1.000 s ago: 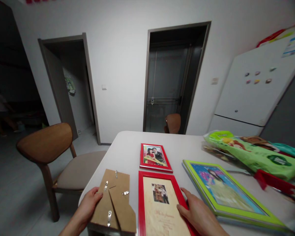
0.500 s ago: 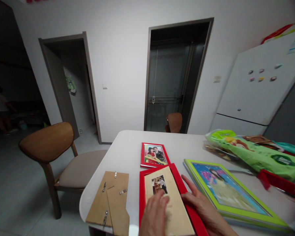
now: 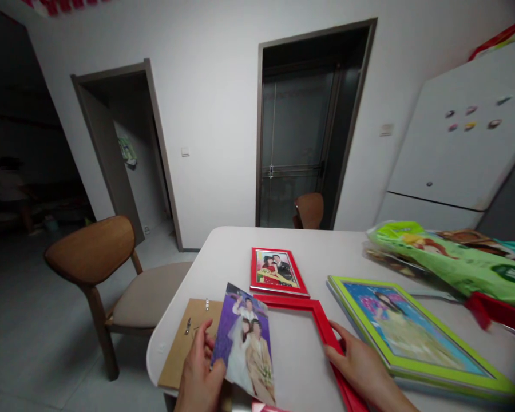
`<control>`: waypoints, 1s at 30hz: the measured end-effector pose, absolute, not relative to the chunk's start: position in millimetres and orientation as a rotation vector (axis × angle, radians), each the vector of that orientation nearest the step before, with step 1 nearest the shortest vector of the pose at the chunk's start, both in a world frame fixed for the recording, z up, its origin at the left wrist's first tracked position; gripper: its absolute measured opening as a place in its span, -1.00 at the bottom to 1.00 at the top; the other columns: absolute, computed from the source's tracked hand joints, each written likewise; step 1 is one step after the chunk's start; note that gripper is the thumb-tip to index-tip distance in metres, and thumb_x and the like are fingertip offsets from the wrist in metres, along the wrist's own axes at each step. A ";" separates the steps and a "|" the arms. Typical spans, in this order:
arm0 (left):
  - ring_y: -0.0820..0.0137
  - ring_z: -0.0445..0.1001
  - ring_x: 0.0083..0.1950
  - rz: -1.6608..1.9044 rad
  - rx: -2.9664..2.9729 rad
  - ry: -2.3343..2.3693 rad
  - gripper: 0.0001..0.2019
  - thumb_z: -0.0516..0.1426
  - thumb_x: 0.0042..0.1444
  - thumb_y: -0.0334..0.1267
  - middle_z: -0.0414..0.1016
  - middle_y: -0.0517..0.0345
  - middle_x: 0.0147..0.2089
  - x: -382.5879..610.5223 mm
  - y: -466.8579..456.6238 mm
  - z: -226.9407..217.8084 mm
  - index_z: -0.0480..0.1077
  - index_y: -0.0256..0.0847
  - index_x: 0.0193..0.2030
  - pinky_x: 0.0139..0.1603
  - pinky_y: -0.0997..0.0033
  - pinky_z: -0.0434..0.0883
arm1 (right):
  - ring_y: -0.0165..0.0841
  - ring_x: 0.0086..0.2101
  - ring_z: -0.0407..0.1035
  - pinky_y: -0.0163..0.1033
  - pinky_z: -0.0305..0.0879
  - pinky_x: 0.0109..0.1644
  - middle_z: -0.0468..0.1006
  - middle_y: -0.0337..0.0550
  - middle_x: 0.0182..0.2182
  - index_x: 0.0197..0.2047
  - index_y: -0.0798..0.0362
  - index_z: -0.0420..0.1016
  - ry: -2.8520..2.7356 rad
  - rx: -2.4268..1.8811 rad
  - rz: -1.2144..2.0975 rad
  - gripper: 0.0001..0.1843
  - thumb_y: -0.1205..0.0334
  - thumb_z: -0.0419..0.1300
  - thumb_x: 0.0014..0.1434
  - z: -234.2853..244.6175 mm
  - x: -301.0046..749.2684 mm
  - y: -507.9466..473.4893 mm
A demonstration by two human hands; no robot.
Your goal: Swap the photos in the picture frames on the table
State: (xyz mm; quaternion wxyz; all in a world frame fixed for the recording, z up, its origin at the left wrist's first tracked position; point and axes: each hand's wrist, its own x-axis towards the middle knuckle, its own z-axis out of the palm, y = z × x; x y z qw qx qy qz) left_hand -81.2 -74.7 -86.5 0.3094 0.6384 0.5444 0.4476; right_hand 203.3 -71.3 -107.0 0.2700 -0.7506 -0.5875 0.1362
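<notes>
With left hand (image 3: pixel 201 366) closed, pinching photo (image 3: pixel 248 346) by edge | with right hand (image 3: pixel 363 363) curled, gripping red frame (image 3: pixel 326 327) | around: green-framed picture (image 3: pixel 407 332), backing board (image 3: pixel 181 343) part-hidden behind photo

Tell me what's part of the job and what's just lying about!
For the job:
wedding photo, in the left hand
red picture frame, in the right hand
brown backing board

Probably just lying about:
red-framed couple photo
lime-green picture frame
green plastic packet
</notes>
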 end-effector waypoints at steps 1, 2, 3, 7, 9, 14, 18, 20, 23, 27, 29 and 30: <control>0.44 0.34 -0.44 1.146 1.643 1.459 -0.48 -0.06 -0.17 -0.41 0.26 0.24 -0.41 -85.9 -72.9 -94.9 0.03 -0.31 0.04 -0.38 0.48 0.33 | -0.24 -0.48 0.37 -0.24 0.19 -0.41 0.48 -0.10 -0.56 0.03 0.28 0.20 -1.622 -2.045 0.328 -0.45 0.19 -0.10 -0.03 -109.3 204.1 -71.3; 0.46 0.33 -0.48 1.111 1.627 1.484 -0.47 -0.07 -0.18 -0.42 0.24 0.27 -0.44 -88.9 -71.7 -102.2 0.01 -0.33 0.04 -0.41 0.50 0.32 | -0.23 -0.45 0.38 -0.23 0.20 -0.37 0.50 -0.07 -0.51 0.02 0.25 0.22 -1.654 -2.055 0.299 -0.48 0.20 -0.11 -0.02 -110.6 204.5 -71.6; 0.46 0.32 -0.50 1.071 1.637 1.509 -0.46 -0.07 -0.17 -0.42 0.24 0.28 -0.46 -90.8 -71.2 -107.7 0.00 -0.35 0.05 -0.42 0.50 0.31 | -0.23 -0.41 0.38 -0.23 0.20 -0.34 0.50 -0.04 -0.45 0.00 0.21 0.25 -1.682 -2.057 0.274 -0.51 0.22 -0.10 -0.01 -111.0 204.6 -72.0; 0.36 0.39 -0.37 0.938 1.873 1.545 -0.51 -0.07 -0.09 -0.37 0.37 0.12 -0.37 -93.8 -72.5 -111.2 0.07 -0.39 0.06 -0.29 0.40 0.33 | -0.17 -0.26 0.34 -0.16 0.18 -0.17 0.45 0.08 -0.26 -0.11 0.18 0.34 -1.761 -2.033 0.098 -0.59 0.21 -0.05 -0.03 -106.7 198.3 -73.4; 0.25 0.38 -0.18 0.902 2.033 1.548 -0.55 -0.05 -0.10 -0.36 0.40 -0.07 -0.21 -94.5 -73.5 -107.5 0.19 -0.41 0.00 -0.12 0.30 0.30 | -0.17 -0.22 0.31 -0.12 0.16 -0.12 0.41 0.13 -0.19 -0.11 0.21 0.34 -1.749 -1.926 0.099 -0.57 0.18 -0.02 -0.04 -104.4 186.5 -72.4; 0.12 0.13 0.13 0.812 2.329 1.388 -0.42 0.04 -0.24 -0.40 0.21 -0.11 0.11 -81.2 -78.2 -110.8 0.21 -0.33 0.06 0.12 0.17 0.09 | -0.39 -0.60 0.29 -0.29 0.21 -0.54 0.46 -0.14 -0.49 0.07 0.25 0.09 -1.352 -1.578 0.963 -0.39 0.14 0.00 -0.03 -107.4 133.2 -60.8; 0.09 0.00 0.20 0.684 2.453 1.124 -0.29 0.09 -0.29 -0.40 0.02 -0.13 0.20 -58.3 -80.4 -117.6 0.09 -0.37 0.13 0.16 0.12 0.03 | -0.48 -0.67 0.23 -0.40 0.10 -0.63 0.40 -0.28 -0.63 -0.02 0.19 0.24 -1.176 -1.353 1.296 -0.51 0.22 0.02 -0.06 -90.0 98.2 -53.3; 0.12 -0.04 0.22 0.787 2.456 1.079 -0.32 0.06 -0.24 -0.44 -0.01 -0.11 0.21 -50.9 -78.7 -111.8 0.08 -0.38 0.14 0.18 0.13 0.00 | -0.51 -0.65 0.23 -0.42 0.12 -0.61 0.39 -0.32 -0.62 -0.05 0.13 0.27 -1.124 -1.204 1.336 -0.55 0.21 0.06 -0.06 -70.2 90.1 -55.4; 0.26 0.04 0.20 1.161 2.234 1.065 -0.49 -0.04 -0.05 -0.44 0.10 -0.03 0.18 -46.4 -75.2 -91.4 0.12 -0.33 0.12 0.18 0.24 0.03 | -0.49 -0.56 0.28 -0.39 0.19 -0.53 0.42 -0.30 -0.55 -0.03 0.09 0.25 -1.050 -1.050 1.322 -0.51 0.11 0.12 -0.05 -47.1 88.2 -63.6; 0.27 0.18 0.13 1.542 1.464 1.086 -0.60 -0.03 0.07 -0.21 0.27 0.00 0.08 -34.5 -77.0 -70.1 0.20 -0.28 0.06 0.11 0.30 0.16 | -0.39 -0.37 0.38 -0.31 0.28 -0.38 0.48 -0.15 -0.33 -0.08 0.08 0.28 -0.802 -1.174 1.347 -0.52 0.04 0.14 -0.07 -59.0 96.4 -73.0; 0.21 0.22 0.10 1.550 1.151 1.004 -0.55 0.05 0.01 -0.12 0.33 -0.03 0.03 -22.6 -80.5 -70.7 0.23 -0.31 0.02 0.08 0.29 0.19 | -0.35 -0.35 0.40 -0.27 0.30 -0.35 0.50 -0.13 -0.29 -0.10 0.07 0.28 -0.669 -1.134 1.437 -0.56 0.07 0.12 -0.06 -74.4 103.8 -74.9; 0.20 0.25 0.08 1.519 1.039 0.945 -0.52 0.08 -0.03 -0.10 0.36 -0.05 0.00 -16.4 -82.2 -72.9 0.24 -0.32 0.01 0.06 0.29 0.21 | -0.33 -0.35 0.41 -0.26 0.31 -0.33 0.51 -0.14 -0.30 -0.11 0.06 0.28 -0.633 -1.076 1.450 -0.58 0.10 0.12 -0.06 -80.5 109.0 -75.3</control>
